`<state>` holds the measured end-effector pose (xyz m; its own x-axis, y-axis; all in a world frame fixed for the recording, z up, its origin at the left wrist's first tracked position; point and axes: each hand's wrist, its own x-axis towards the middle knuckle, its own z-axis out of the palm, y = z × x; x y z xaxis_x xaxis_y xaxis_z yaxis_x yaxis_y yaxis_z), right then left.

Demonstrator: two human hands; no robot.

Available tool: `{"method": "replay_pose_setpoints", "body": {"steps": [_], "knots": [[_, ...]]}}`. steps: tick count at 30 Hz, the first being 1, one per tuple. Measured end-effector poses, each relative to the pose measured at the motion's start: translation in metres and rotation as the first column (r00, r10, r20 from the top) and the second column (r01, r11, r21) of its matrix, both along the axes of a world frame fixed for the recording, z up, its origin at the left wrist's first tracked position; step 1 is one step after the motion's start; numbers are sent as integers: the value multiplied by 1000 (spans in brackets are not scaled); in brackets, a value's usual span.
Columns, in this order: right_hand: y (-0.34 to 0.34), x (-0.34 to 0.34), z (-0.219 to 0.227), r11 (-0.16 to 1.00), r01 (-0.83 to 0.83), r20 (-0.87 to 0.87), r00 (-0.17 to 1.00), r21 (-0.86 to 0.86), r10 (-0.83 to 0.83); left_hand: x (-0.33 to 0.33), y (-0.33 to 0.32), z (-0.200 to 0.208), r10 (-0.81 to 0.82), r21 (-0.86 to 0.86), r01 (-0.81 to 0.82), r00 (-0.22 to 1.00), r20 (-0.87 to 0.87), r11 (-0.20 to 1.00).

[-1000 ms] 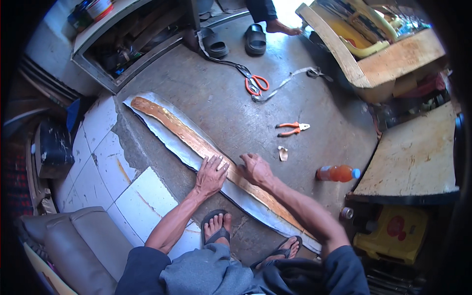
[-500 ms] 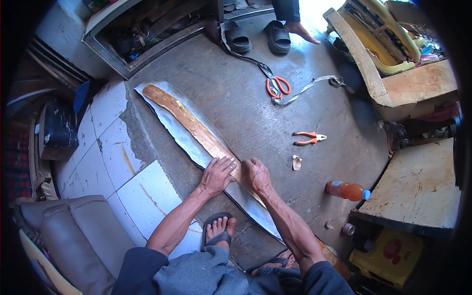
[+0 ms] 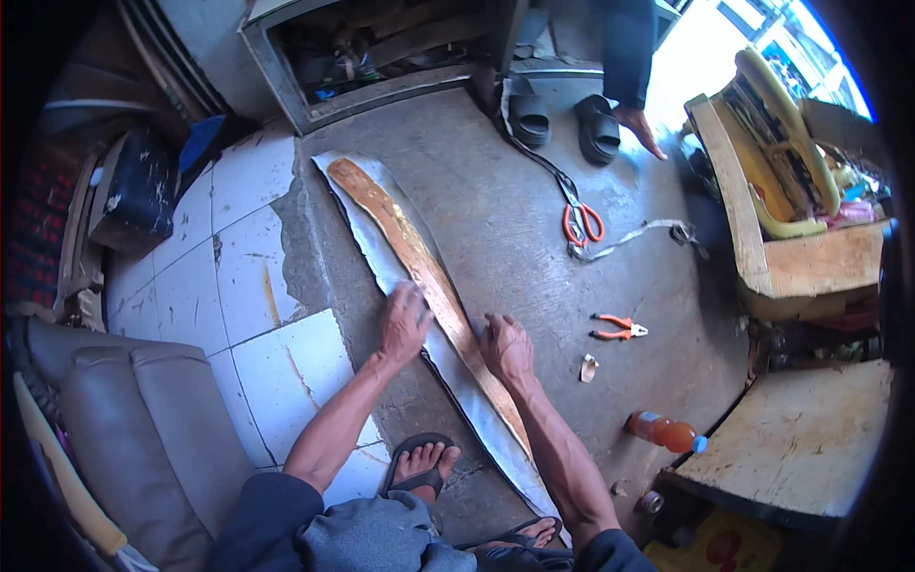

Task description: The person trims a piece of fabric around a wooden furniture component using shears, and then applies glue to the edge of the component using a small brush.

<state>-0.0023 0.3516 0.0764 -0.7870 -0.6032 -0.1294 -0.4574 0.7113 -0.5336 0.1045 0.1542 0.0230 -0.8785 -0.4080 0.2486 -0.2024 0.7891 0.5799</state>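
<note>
- Coppery brown, the long strip (image 3: 408,229) slants through mid-frame on a silvery sheet (image 3: 488,429) over the floor (image 3: 505,238).
- The left hand (image 3: 406,322) blurs at its left edge; from here I cannot tell what that grip holds.
- The right hand (image 3: 509,349) curls narrow beside the right edge; any pinch is hidden.
- Light, even pressure along the edges would likely suit.

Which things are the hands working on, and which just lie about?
Apparently in use:
long flat brown strip
long silvery sheet beneath it

Apparently lying about:
red-handled metal scissors
orange-handled metal pliers
clear plastic bottle of orange liquid
black slide sandals
</note>
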Motion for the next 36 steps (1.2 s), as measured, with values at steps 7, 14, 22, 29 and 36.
{"method": "replay_pose_setpoints", "body": {"steps": [7, 14, 22, 29, 36], "knots": [[-102, -59, -16, 987, -23, 63, 997, -159, 33, -57, -100, -24, 286, -114, -278, 956, 69, 954], [-213, -115, -8, 975, -153, 96, 981, -163, 170, -86, -176, -39, 463, -107, -462, 886, -18, 880], [-403, -201, -51, 922, -310, -178, 945, -230, 273, -103, -165, -18, 485, -103, -475, 863, 140, 874], [-506, -212, -66, 815, -577, -92, 810, 41, 579, -96, -173, -6, 455, -124, -438, 863, 221, 891], [-515, -226, -68, 748, -662, -138, 738, 43, 661, -107, -172, -9, 443, -151, -418, 860, 252, 896]]}}
